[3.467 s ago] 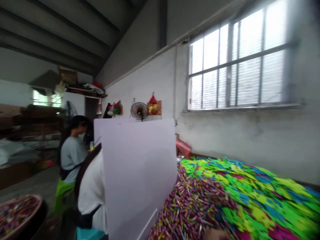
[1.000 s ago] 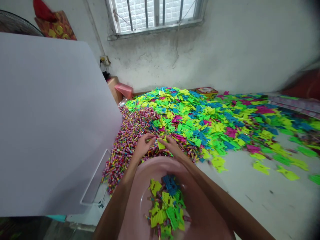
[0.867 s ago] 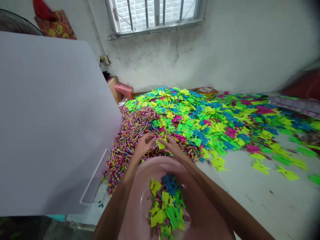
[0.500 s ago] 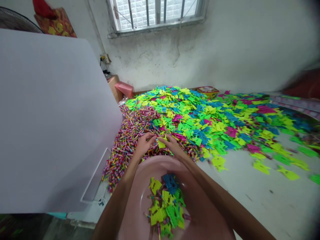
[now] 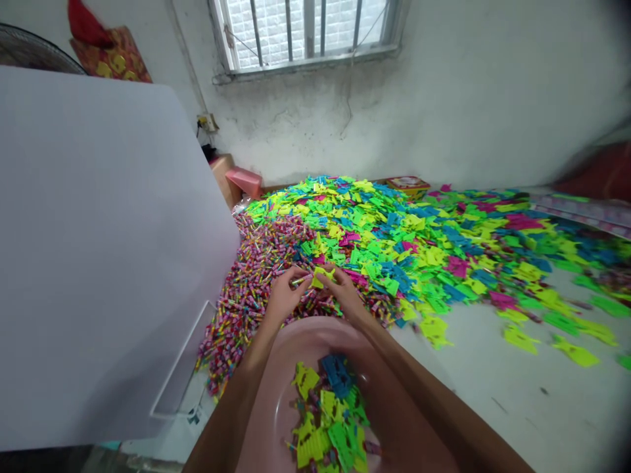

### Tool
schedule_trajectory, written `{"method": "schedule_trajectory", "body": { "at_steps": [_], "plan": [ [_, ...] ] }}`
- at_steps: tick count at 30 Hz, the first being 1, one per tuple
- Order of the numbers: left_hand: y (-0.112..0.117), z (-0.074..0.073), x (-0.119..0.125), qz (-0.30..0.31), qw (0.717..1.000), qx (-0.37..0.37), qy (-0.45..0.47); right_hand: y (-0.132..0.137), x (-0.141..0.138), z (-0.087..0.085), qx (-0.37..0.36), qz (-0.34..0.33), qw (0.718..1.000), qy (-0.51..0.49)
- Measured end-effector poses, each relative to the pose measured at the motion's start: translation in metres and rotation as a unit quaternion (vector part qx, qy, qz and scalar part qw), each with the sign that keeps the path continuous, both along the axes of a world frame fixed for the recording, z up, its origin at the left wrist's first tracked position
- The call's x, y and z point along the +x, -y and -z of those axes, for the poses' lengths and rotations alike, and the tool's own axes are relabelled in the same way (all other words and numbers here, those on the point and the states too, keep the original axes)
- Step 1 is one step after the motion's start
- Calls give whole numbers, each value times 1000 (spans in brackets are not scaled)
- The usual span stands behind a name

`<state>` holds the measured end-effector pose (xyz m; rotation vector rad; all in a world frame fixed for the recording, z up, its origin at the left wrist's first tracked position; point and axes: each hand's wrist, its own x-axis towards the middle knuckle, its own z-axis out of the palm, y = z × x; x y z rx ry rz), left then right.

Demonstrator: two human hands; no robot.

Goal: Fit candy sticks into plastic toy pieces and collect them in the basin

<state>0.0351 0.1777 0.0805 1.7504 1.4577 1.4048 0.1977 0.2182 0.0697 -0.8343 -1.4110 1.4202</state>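
My hands work at the near edge of a heap of small multicoloured candy sticks [image 5: 256,295], with a pink plastic basin [image 5: 308,335] just below them. My left hand [image 5: 284,299] pinches a thin striped stick [image 5: 300,281]. My right hand [image 5: 342,292] has its fingertips on a yellow-green plastic piece [image 5: 321,277]. Both forearms reach across the basin's rim. Inside the basin lies a mound of green, yellow and blue plastic pieces [image 5: 328,414] mixed with a few sticks. A broad heap of similar bright pieces [image 5: 394,240] spreads beyond my hands.
A large white board [image 5: 108,249] fills the left side. Loose pieces lie scattered on the pale floor [image 5: 483,374] to the right. Behind the heap stand a stained wall [image 5: 444,118], a barred window [image 5: 305,33], a pink stool [image 5: 244,182] and a cardboard box [image 5: 221,177].
My view has swung from the room, with a co-worker at the left, down to my hands. The thin stick now shows in my left hand, and the basin sits slightly lower in view.
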Motion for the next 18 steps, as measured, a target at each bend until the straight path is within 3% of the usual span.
{"method": "schedule_trajectory", "body": {
  "at_steps": [11, 18],
  "plan": [
    [5, -8, 7, -43, 994, 46, -84, -5, 0, 6, 62, 43, 996, 51],
    [6, -3, 11, -77, 991, 42, -104, 2, -1, 1, 100, 35, 992, 69]
  ]
}}
